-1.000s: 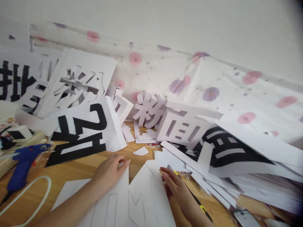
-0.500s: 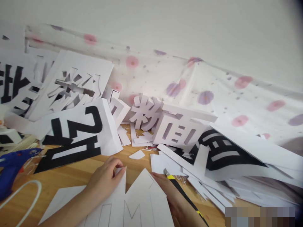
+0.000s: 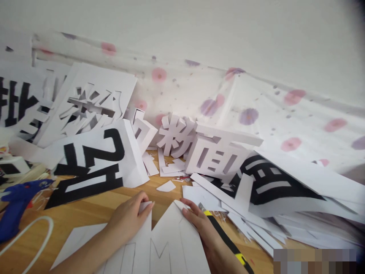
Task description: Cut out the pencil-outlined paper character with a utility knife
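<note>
A light-brown wooden desk (image 3: 98, 209) is masked at lower right by a pixelated patch (image 3: 315, 261). On it, front centre, lies a white, pencil-marked card sheet (image 3: 168, 239), its near end cut off. The left hand (image 3: 131, 213) and right hand (image 3: 203, 224) each have a grip closed on one of its peaks; the right fingers beneath are hidden. The blue plastic glue gun (image 3: 14, 207) is cropped at left; a black-and-yellow utility knife (image 3: 225, 233) lies beside the right hand.

Pale wall (image 3: 199, 30); wooden tabletop (image 3: 95, 211)
</note>
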A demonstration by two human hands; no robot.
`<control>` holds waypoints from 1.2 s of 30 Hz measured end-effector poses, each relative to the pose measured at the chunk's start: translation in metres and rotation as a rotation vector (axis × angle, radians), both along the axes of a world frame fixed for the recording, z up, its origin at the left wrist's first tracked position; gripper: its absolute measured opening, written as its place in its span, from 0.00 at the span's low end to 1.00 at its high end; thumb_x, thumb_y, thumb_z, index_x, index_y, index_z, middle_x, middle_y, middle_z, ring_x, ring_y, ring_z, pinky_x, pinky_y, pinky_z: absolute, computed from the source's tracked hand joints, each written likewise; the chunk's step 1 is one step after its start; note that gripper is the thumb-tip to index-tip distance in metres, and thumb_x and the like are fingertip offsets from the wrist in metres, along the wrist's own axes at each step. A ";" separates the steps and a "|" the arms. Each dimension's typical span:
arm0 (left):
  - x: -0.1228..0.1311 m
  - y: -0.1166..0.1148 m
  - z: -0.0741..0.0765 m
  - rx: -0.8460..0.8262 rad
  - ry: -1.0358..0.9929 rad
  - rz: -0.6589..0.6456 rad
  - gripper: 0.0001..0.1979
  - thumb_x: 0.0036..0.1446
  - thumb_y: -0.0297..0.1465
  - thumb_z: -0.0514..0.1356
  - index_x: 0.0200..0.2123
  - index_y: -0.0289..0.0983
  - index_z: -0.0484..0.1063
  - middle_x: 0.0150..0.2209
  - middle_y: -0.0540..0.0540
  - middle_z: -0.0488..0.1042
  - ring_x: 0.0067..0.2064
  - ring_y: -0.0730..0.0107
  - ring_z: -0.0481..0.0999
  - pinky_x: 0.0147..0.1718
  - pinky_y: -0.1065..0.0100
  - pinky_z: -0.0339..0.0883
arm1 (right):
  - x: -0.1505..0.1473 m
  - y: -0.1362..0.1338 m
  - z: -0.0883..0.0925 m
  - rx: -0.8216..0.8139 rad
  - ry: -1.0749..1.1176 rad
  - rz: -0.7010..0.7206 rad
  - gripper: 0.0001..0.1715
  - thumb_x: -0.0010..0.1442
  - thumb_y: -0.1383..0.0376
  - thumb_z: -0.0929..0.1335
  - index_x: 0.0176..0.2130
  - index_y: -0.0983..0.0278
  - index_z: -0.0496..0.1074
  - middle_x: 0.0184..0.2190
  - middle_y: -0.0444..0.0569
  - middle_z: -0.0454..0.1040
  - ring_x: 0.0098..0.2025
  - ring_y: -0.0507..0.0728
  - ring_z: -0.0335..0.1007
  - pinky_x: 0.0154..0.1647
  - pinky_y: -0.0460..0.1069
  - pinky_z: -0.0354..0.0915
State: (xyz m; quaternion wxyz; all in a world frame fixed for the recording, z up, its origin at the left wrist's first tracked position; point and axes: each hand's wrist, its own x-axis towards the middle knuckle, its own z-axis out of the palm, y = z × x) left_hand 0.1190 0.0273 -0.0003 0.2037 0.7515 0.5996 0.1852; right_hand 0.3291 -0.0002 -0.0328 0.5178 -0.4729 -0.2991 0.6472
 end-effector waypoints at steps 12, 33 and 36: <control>0.002 0.000 0.000 -0.064 0.040 0.010 0.11 0.57 0.40 0.46 0.30 0.40 0.59 0.24 0.51 0.68 0.28 0.66 0.69 0.25 0.70 0.51 | 0.008 0.005 -0.001 0.304 -0.288 -0.157 0.31 0.45 0.55 0.72 0.46 0.56 0.58 0.25 0.37 0.65 0.16 0.44 0.49 0.15 0.42 0.44; 0.002 -0.003 0.002 -0.049 0.007 0.008 0.11 0.56 0.41 0.47 0.30 0.41 0.62 0.24 0.52 0.69 0.28 0.67 0.69 0.26 0.70 0.52 | 0.021 -0.013 0.011 0.014 -0.307 0.214 0.31 0.54 0.48 0.65 0.53 0.59 0.63 0.37 0.49 0.75 0.41 0.59 0.70 0.43 0.53 0.61; 0.002 -0.004 0.003 -0.042 0.009 0.013 0.11 0.56 0.41 0.47 0.30 0.41 0.62 0.23 0.52 0.67 0.27 0.67 0.69 0.25 0.70 0.51 | 0.018 -0.013 0.009 0.016 -0.353 0.303 0.26 0.50 0.50 0.69 0.46 0.59 0.68 0.36 0.46 0.73 0.40 0.57 0.70 0.40 0.51 0.62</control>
